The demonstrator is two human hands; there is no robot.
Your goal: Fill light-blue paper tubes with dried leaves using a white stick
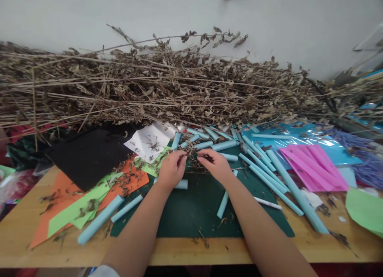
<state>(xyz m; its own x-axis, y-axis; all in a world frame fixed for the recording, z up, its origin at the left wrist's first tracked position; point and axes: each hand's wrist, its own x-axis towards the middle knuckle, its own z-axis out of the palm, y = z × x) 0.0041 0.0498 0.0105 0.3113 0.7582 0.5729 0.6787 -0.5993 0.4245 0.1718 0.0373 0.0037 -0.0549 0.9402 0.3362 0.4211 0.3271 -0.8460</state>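
Note:
Both hands are close together over the back part of a dark green mat (191, 213). My left hand (172, 168) is closed, thumb and fingers curled round bits of dried leaf. Just to its right, my right hand (216, 164) pinches crumbly dried leaves (194, 162) that lie between the two hands. Light blue paper rolls (224, 145) are scattered behind and around the hands. One short roll (181, 184) lies partly under my left hand, and another (223, 205) rests beside my right forearm.
A large heap of dried stalks and leaves (167, 85) spans the back, against the wall. On the left lie black paper (89, 153), orange sheets (134, 175) and green strips (77, 209). Pink paper (314, 167) and blue plastic packaging (335, 145) are at right on the wooden table (179, 253).

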